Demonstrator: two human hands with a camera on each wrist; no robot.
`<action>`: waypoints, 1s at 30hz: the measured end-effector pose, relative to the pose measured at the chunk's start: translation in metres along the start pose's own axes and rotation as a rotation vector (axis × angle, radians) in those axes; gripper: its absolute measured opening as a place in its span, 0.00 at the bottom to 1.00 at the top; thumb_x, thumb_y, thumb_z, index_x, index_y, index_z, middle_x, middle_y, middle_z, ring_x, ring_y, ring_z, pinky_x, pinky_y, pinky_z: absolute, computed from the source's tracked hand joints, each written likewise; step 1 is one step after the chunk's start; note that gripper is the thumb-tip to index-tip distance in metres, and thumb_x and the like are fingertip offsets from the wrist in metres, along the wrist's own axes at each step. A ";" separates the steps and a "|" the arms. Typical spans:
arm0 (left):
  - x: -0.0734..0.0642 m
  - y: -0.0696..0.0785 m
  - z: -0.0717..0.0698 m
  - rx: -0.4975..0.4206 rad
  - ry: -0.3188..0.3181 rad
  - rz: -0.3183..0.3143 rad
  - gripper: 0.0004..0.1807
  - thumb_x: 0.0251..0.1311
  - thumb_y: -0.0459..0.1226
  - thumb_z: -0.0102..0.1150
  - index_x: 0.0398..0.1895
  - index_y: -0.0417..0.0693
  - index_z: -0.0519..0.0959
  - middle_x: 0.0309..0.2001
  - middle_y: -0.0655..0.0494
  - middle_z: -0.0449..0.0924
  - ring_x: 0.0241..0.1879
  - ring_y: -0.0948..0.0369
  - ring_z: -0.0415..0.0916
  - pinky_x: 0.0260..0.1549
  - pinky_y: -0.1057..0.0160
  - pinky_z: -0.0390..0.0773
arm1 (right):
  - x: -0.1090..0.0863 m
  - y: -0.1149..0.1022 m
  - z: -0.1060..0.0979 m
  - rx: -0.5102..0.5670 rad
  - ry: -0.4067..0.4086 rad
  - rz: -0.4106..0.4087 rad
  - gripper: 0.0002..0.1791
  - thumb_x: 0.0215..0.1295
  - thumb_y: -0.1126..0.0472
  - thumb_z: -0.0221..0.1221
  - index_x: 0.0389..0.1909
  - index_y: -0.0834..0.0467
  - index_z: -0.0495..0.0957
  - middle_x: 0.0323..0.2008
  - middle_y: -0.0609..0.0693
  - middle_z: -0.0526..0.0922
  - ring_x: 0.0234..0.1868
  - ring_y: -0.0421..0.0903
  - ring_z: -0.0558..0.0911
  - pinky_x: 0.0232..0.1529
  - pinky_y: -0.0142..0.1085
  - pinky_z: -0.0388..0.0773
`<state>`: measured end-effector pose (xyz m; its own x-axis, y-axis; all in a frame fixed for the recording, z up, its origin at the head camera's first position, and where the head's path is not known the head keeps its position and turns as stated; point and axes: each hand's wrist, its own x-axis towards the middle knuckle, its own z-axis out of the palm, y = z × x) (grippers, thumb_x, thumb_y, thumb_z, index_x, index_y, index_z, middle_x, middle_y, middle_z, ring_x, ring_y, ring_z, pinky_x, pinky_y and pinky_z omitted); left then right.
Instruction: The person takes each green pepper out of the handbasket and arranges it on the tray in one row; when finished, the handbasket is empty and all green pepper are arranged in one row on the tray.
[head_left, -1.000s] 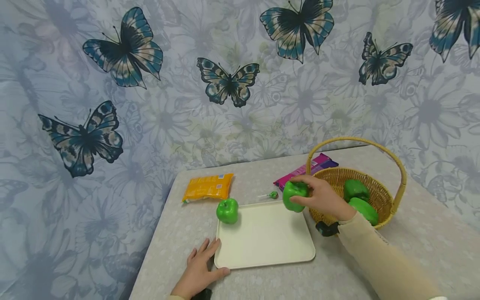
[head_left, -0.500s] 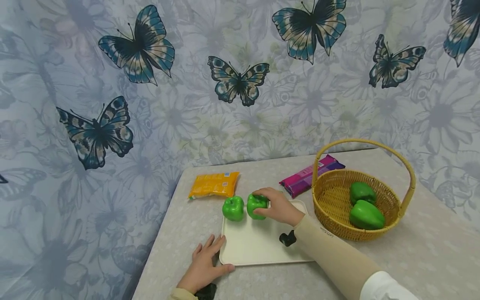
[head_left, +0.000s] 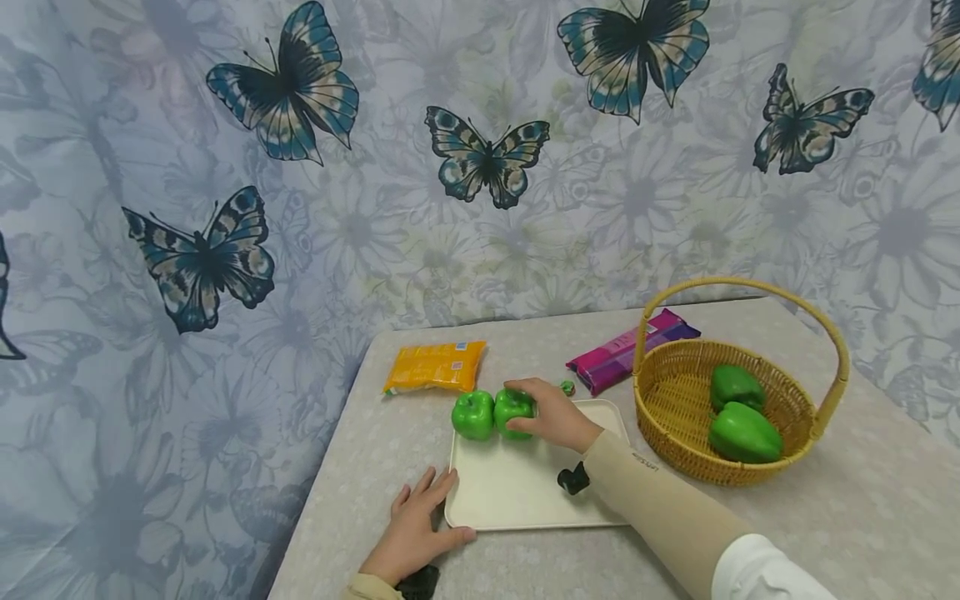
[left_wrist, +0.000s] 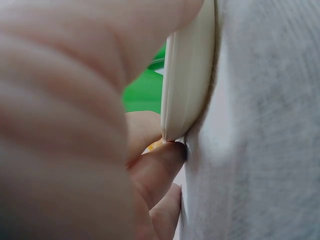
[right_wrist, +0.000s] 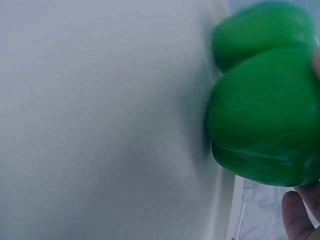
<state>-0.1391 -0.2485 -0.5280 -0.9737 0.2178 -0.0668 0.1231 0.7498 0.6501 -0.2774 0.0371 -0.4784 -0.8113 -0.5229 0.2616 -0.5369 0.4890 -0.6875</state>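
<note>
My right hand (head_left: pixel 558 415) holds a shiny green bell pepper (head_left: pixel 512 412) at the back of a cream tray (head_left: pixel 525 500), thumb on its near side and fingers over the top. Right beside it, at the tray's back left corner, sits another green bell pepper (head_left: pixel 473 415). In the right wrist view the held pepper (right_wrist: pixel 265 117) is low over the tray's surface, with the other behind it. At the tray's front left corner rests my left hand (head_left: pixel 412 529), fingers spread along the left edge and thumb by the front edge. The left wrist view shows fingertips (left_wrist: pixel 167 152) against the tray's rim (left_wrist: pixel 187 75).
To the right stands a yellow wicker basket (head_left: pixel 675 450) with a tall handle, holding two green peppers (head_left: pixel 745 433). Behind the tray lie an orange packet (head_left: pixel 435 367), a purple-pink packet (head_left: pixel 630 350) and a small green-topped lollipop (head_left: pixel 567 387), partly hidden by my right hand.
My right hand has carried the bell pepper left from beside the basket to next to the other pepper on the tray. The left hand keeps its place at the tray corner.
</note>
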 end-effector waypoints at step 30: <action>0.002 0.001 0.001 0.014 0.000 -0.001 0.56 0.50 0.66 0.73 0.78 0.47 0.65 0.77 0.42 0.64 0.79 0.37 0.49 0.68 0.23 0.39 | -0.005 0.012 0.005 0.008 0.026 0.051 0.51 0.60 0.53 0.75 0.81 0.53 0.58 0.74 0.57 0.69 0.73 0.57 0.71 0.75 0.53 0.66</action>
<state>-0.1402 -0.2467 -0.5285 -0.9737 0.2175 -0.0674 0.1252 0.7588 0.6392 -0.2781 0.0419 -0.4915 -0.8432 -0.4791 0.2440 -0.4933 0.5089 -0.7055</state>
